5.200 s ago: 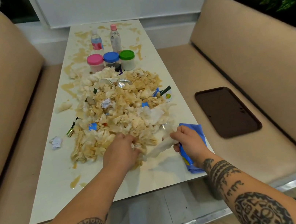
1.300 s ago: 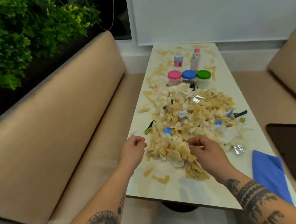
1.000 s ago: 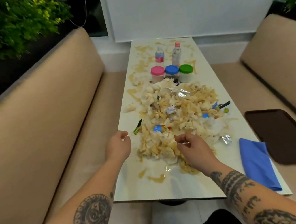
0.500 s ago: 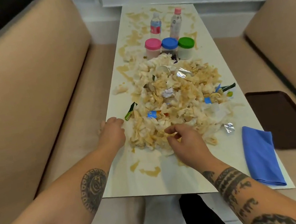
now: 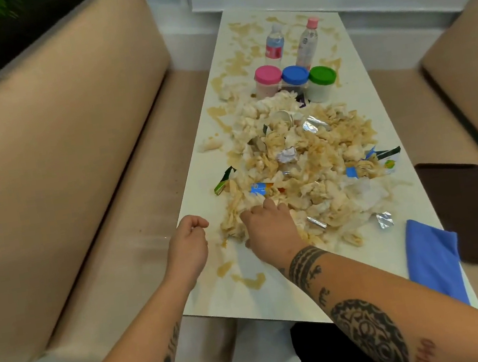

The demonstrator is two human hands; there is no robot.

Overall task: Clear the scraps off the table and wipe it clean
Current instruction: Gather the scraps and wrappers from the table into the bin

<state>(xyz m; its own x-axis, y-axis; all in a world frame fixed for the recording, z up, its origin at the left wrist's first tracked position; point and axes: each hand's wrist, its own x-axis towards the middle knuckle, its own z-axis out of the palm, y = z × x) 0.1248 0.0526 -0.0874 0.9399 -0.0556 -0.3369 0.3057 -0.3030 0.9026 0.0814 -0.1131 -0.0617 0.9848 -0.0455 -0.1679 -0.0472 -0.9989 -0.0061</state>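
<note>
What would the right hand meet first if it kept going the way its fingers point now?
The right hand already has its fingertips at the near edge of the scrap pile; going straight on, it would likely push into the soaked tissues first.

Blue cloth point(image 5: 433, 257), brown-stained white table point(image 5: 279, 295)

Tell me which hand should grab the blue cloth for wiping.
Right. The blue cloth lies at the table's near right corner, beside the right hand's forearm; the left hand hovers at the opposite edge.
</note>
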